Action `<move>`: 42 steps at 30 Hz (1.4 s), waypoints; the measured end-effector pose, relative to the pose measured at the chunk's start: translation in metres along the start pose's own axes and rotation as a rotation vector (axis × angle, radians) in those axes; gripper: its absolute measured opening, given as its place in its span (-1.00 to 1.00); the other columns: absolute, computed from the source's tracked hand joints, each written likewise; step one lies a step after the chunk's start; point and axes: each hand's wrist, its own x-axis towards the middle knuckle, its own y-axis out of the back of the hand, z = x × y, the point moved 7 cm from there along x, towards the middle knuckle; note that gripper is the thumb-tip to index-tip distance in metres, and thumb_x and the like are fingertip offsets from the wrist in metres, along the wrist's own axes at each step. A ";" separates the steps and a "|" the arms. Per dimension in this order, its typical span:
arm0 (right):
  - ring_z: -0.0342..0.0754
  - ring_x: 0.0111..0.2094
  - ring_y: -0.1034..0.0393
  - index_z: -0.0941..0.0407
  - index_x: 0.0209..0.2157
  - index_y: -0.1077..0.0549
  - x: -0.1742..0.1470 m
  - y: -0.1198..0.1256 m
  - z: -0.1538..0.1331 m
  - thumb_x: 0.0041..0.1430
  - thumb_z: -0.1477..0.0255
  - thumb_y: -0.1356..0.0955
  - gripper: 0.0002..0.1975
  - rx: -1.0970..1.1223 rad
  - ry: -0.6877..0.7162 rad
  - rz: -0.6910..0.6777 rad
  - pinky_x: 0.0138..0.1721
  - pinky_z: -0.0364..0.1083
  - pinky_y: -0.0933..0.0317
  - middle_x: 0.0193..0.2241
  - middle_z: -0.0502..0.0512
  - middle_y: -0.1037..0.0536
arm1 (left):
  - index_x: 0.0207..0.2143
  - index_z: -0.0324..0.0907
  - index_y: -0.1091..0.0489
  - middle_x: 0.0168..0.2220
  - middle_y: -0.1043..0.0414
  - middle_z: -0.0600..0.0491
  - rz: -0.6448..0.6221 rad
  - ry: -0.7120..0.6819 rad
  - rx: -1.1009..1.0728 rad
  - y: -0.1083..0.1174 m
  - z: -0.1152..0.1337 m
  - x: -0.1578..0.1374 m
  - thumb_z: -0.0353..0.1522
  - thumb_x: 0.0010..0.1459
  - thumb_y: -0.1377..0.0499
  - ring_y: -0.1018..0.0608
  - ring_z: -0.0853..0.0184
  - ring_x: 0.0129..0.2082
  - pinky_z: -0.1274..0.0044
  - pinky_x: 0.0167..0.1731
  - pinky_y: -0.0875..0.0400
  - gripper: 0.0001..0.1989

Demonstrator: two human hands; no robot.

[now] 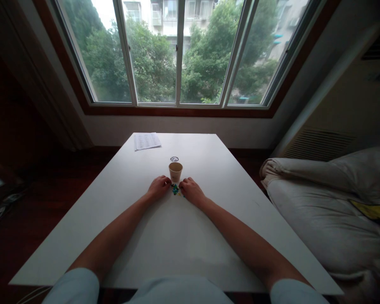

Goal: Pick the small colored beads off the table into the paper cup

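A light brown paper cup (175, 174) stands upright on the white table (177, 245). Just in front of it lies a small pile of blue, green and yellow pieces (175, 189), too small to name for sure. My left hand (159, 187) rests on the table at the pile's left side, thumb and fingers drawn together in a pinch. From the right, my right hand (191, 190) reaches the pile's edge with its fingers curled in. Whatever either hand's fingertips hold, if anything, is too small to make out.
Behind the cup is a small dark-rimmed round item (174, 159). Papers (147, 141) lie at the far left corner of the table. A covered sofa (316, 211) stands to the right. Beyond the table's far edge are a wall and a window (155, 63).
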 end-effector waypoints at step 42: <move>-0.03 -0.21 -0.26 0.09 -0.30 -0.47 -0.002 0.001 0.026 0.25 0.61 -0.29 -0.84 0.231 0.023 0.259 -0.15 -0.11 -0.17 -0.33 0.07 -0.48 | -0.26 -0.12 -0.55 -0.27 -0.47 0.05 -0.010 -0.016 -0.056 -0.001 -0.006 0.002 -0.38 0.20 -0.14 -0.46 0.38 -0.32 0.55 -0.29 -0.33 -0.83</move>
